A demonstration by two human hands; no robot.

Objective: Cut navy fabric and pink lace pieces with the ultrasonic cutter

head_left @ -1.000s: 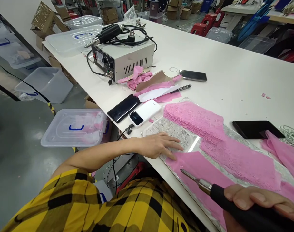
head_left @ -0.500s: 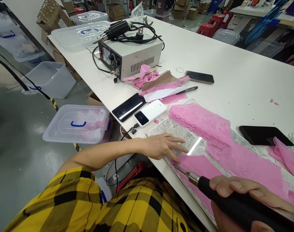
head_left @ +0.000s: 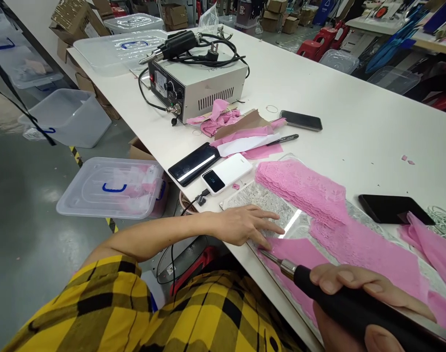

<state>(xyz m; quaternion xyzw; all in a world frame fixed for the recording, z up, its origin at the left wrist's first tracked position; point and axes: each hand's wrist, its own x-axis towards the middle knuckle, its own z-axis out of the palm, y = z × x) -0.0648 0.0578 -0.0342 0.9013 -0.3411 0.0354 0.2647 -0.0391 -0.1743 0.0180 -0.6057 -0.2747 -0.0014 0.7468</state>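
Observation:
My left hand point(head_left: 245, 226) lies flat with fingers spread, the fingertips at the top left edge of a smooth pink fabric piece point(head_left: 300, 252). Under it is a grey patterned sheet with a glossy surface point(head_left: 259, 198). My right hand point(head_left: 355, 278) is wrapped round a thick black handpiece point(head_left: 344, 308) with a thin metal tip. That tip points at the fabric's left corner, just below my left fingers; whether it touches cannot be made out. Beyond lies a layered stack of pink lace point(head_left: 300, 188), with a wider pink lace piece point(head_left: 369, 249) running right from it.
A grey control box point(head_left: 215, 93) carries another black handpiece point(head_left: 179, 45) and a coiled cable. Nearer lie a dark phone point(head_left: 193, 164), a white power bank point(head_left: 230, 171), a pen point(head_left: 283, 140) and fabric scraps. Another phone point(head_left: 395, 209) is at right. A lidded plastic box point(head_left: 94, 190) stands left.
The view has shifted slightly. The handpiece tip has moved a little to the left with my right hand, staying near the fabric's corner. My left hand keeps its place.

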